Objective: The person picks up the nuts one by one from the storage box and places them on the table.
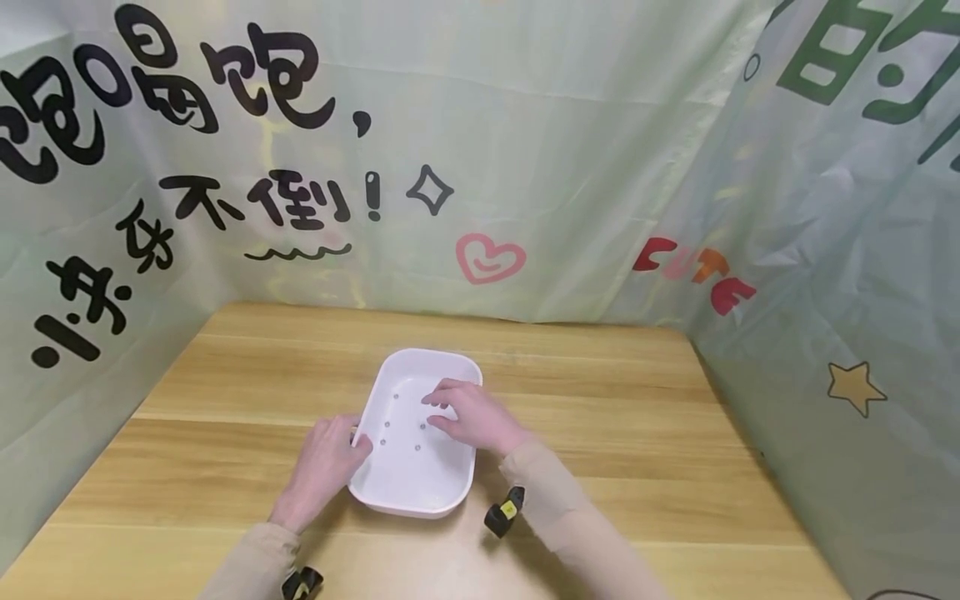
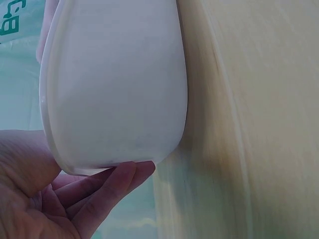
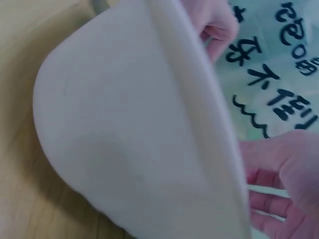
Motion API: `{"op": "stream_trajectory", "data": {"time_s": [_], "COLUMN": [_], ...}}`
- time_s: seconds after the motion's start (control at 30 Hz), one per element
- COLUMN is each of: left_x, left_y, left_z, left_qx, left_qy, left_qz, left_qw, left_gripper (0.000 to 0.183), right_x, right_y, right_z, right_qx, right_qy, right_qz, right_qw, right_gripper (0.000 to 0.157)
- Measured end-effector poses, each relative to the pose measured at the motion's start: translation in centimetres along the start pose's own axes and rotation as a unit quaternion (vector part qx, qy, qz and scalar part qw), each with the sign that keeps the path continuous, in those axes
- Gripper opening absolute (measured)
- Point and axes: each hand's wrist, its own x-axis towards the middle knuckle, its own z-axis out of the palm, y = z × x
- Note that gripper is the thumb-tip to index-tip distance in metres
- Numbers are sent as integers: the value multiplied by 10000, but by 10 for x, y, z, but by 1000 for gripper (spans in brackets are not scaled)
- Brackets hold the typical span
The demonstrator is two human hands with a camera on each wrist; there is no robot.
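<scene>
A white rectangular plastic basin (image 1: 411,487) with rounded corners is on the wooden table, slightly slanted. Several small round grey spots dot its floor. My left hand (image 1: 326,458) grips the basin's left side, the thumb at the rim and the fingers against the outer wall. The left wrist view shows these fingertips (image 2: 145,169) pressed to the basin (image 2: 119,84). Over the basin's right half, my right hand (image 1: 476,417) hovers with thumb and fingers apart and nothing visible between them. In the right wrist view, the basin's wall partly hides that hand (image 3: 284,184).
The wooden table (image 1: 615,433) extends around the basin. Printed cloth (image 1: 420,125) hangs along the back and both sides. Each wrist carries a black strap device, the right one (image 1: 504,512) near the basin's front right corner. A dark cable (image 1: 900,593) shows at the lower right.
</scene>
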Motion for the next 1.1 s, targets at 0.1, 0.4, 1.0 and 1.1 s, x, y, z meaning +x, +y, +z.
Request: {"op": "stream_trajectory", "data": {"time_s": [0.1, 0.4, 1.0, 1.1], "left_x": [0, -1, 0, 0], "left_y": [-1, 0, 0, 0], "left_z": [1, 2, 2, 2], "left_qx": [-19, 62, 58, 44], "left_qy": [-18, 25, 35, 59], "left_qz": [-8, 19, 25, 43], "left_qw": [10000, 10000, 10000, 10000], "left_gripper": [28, 27, 25, 25], "right_x": [9, 21, 27, 27], "right_y": [-3, -1, -3, -4], "right_z": [8, 29, 39, 38], "right_qx": [-533, -1307, -1438, -1506], "right_qy": [-375, -632, -606, -582], "right_qz": [143, 560, 650, 621], "right_qw": [9978, 9878, 9856, 9849], "right_gripper": [28, 27, 15, 13]}}
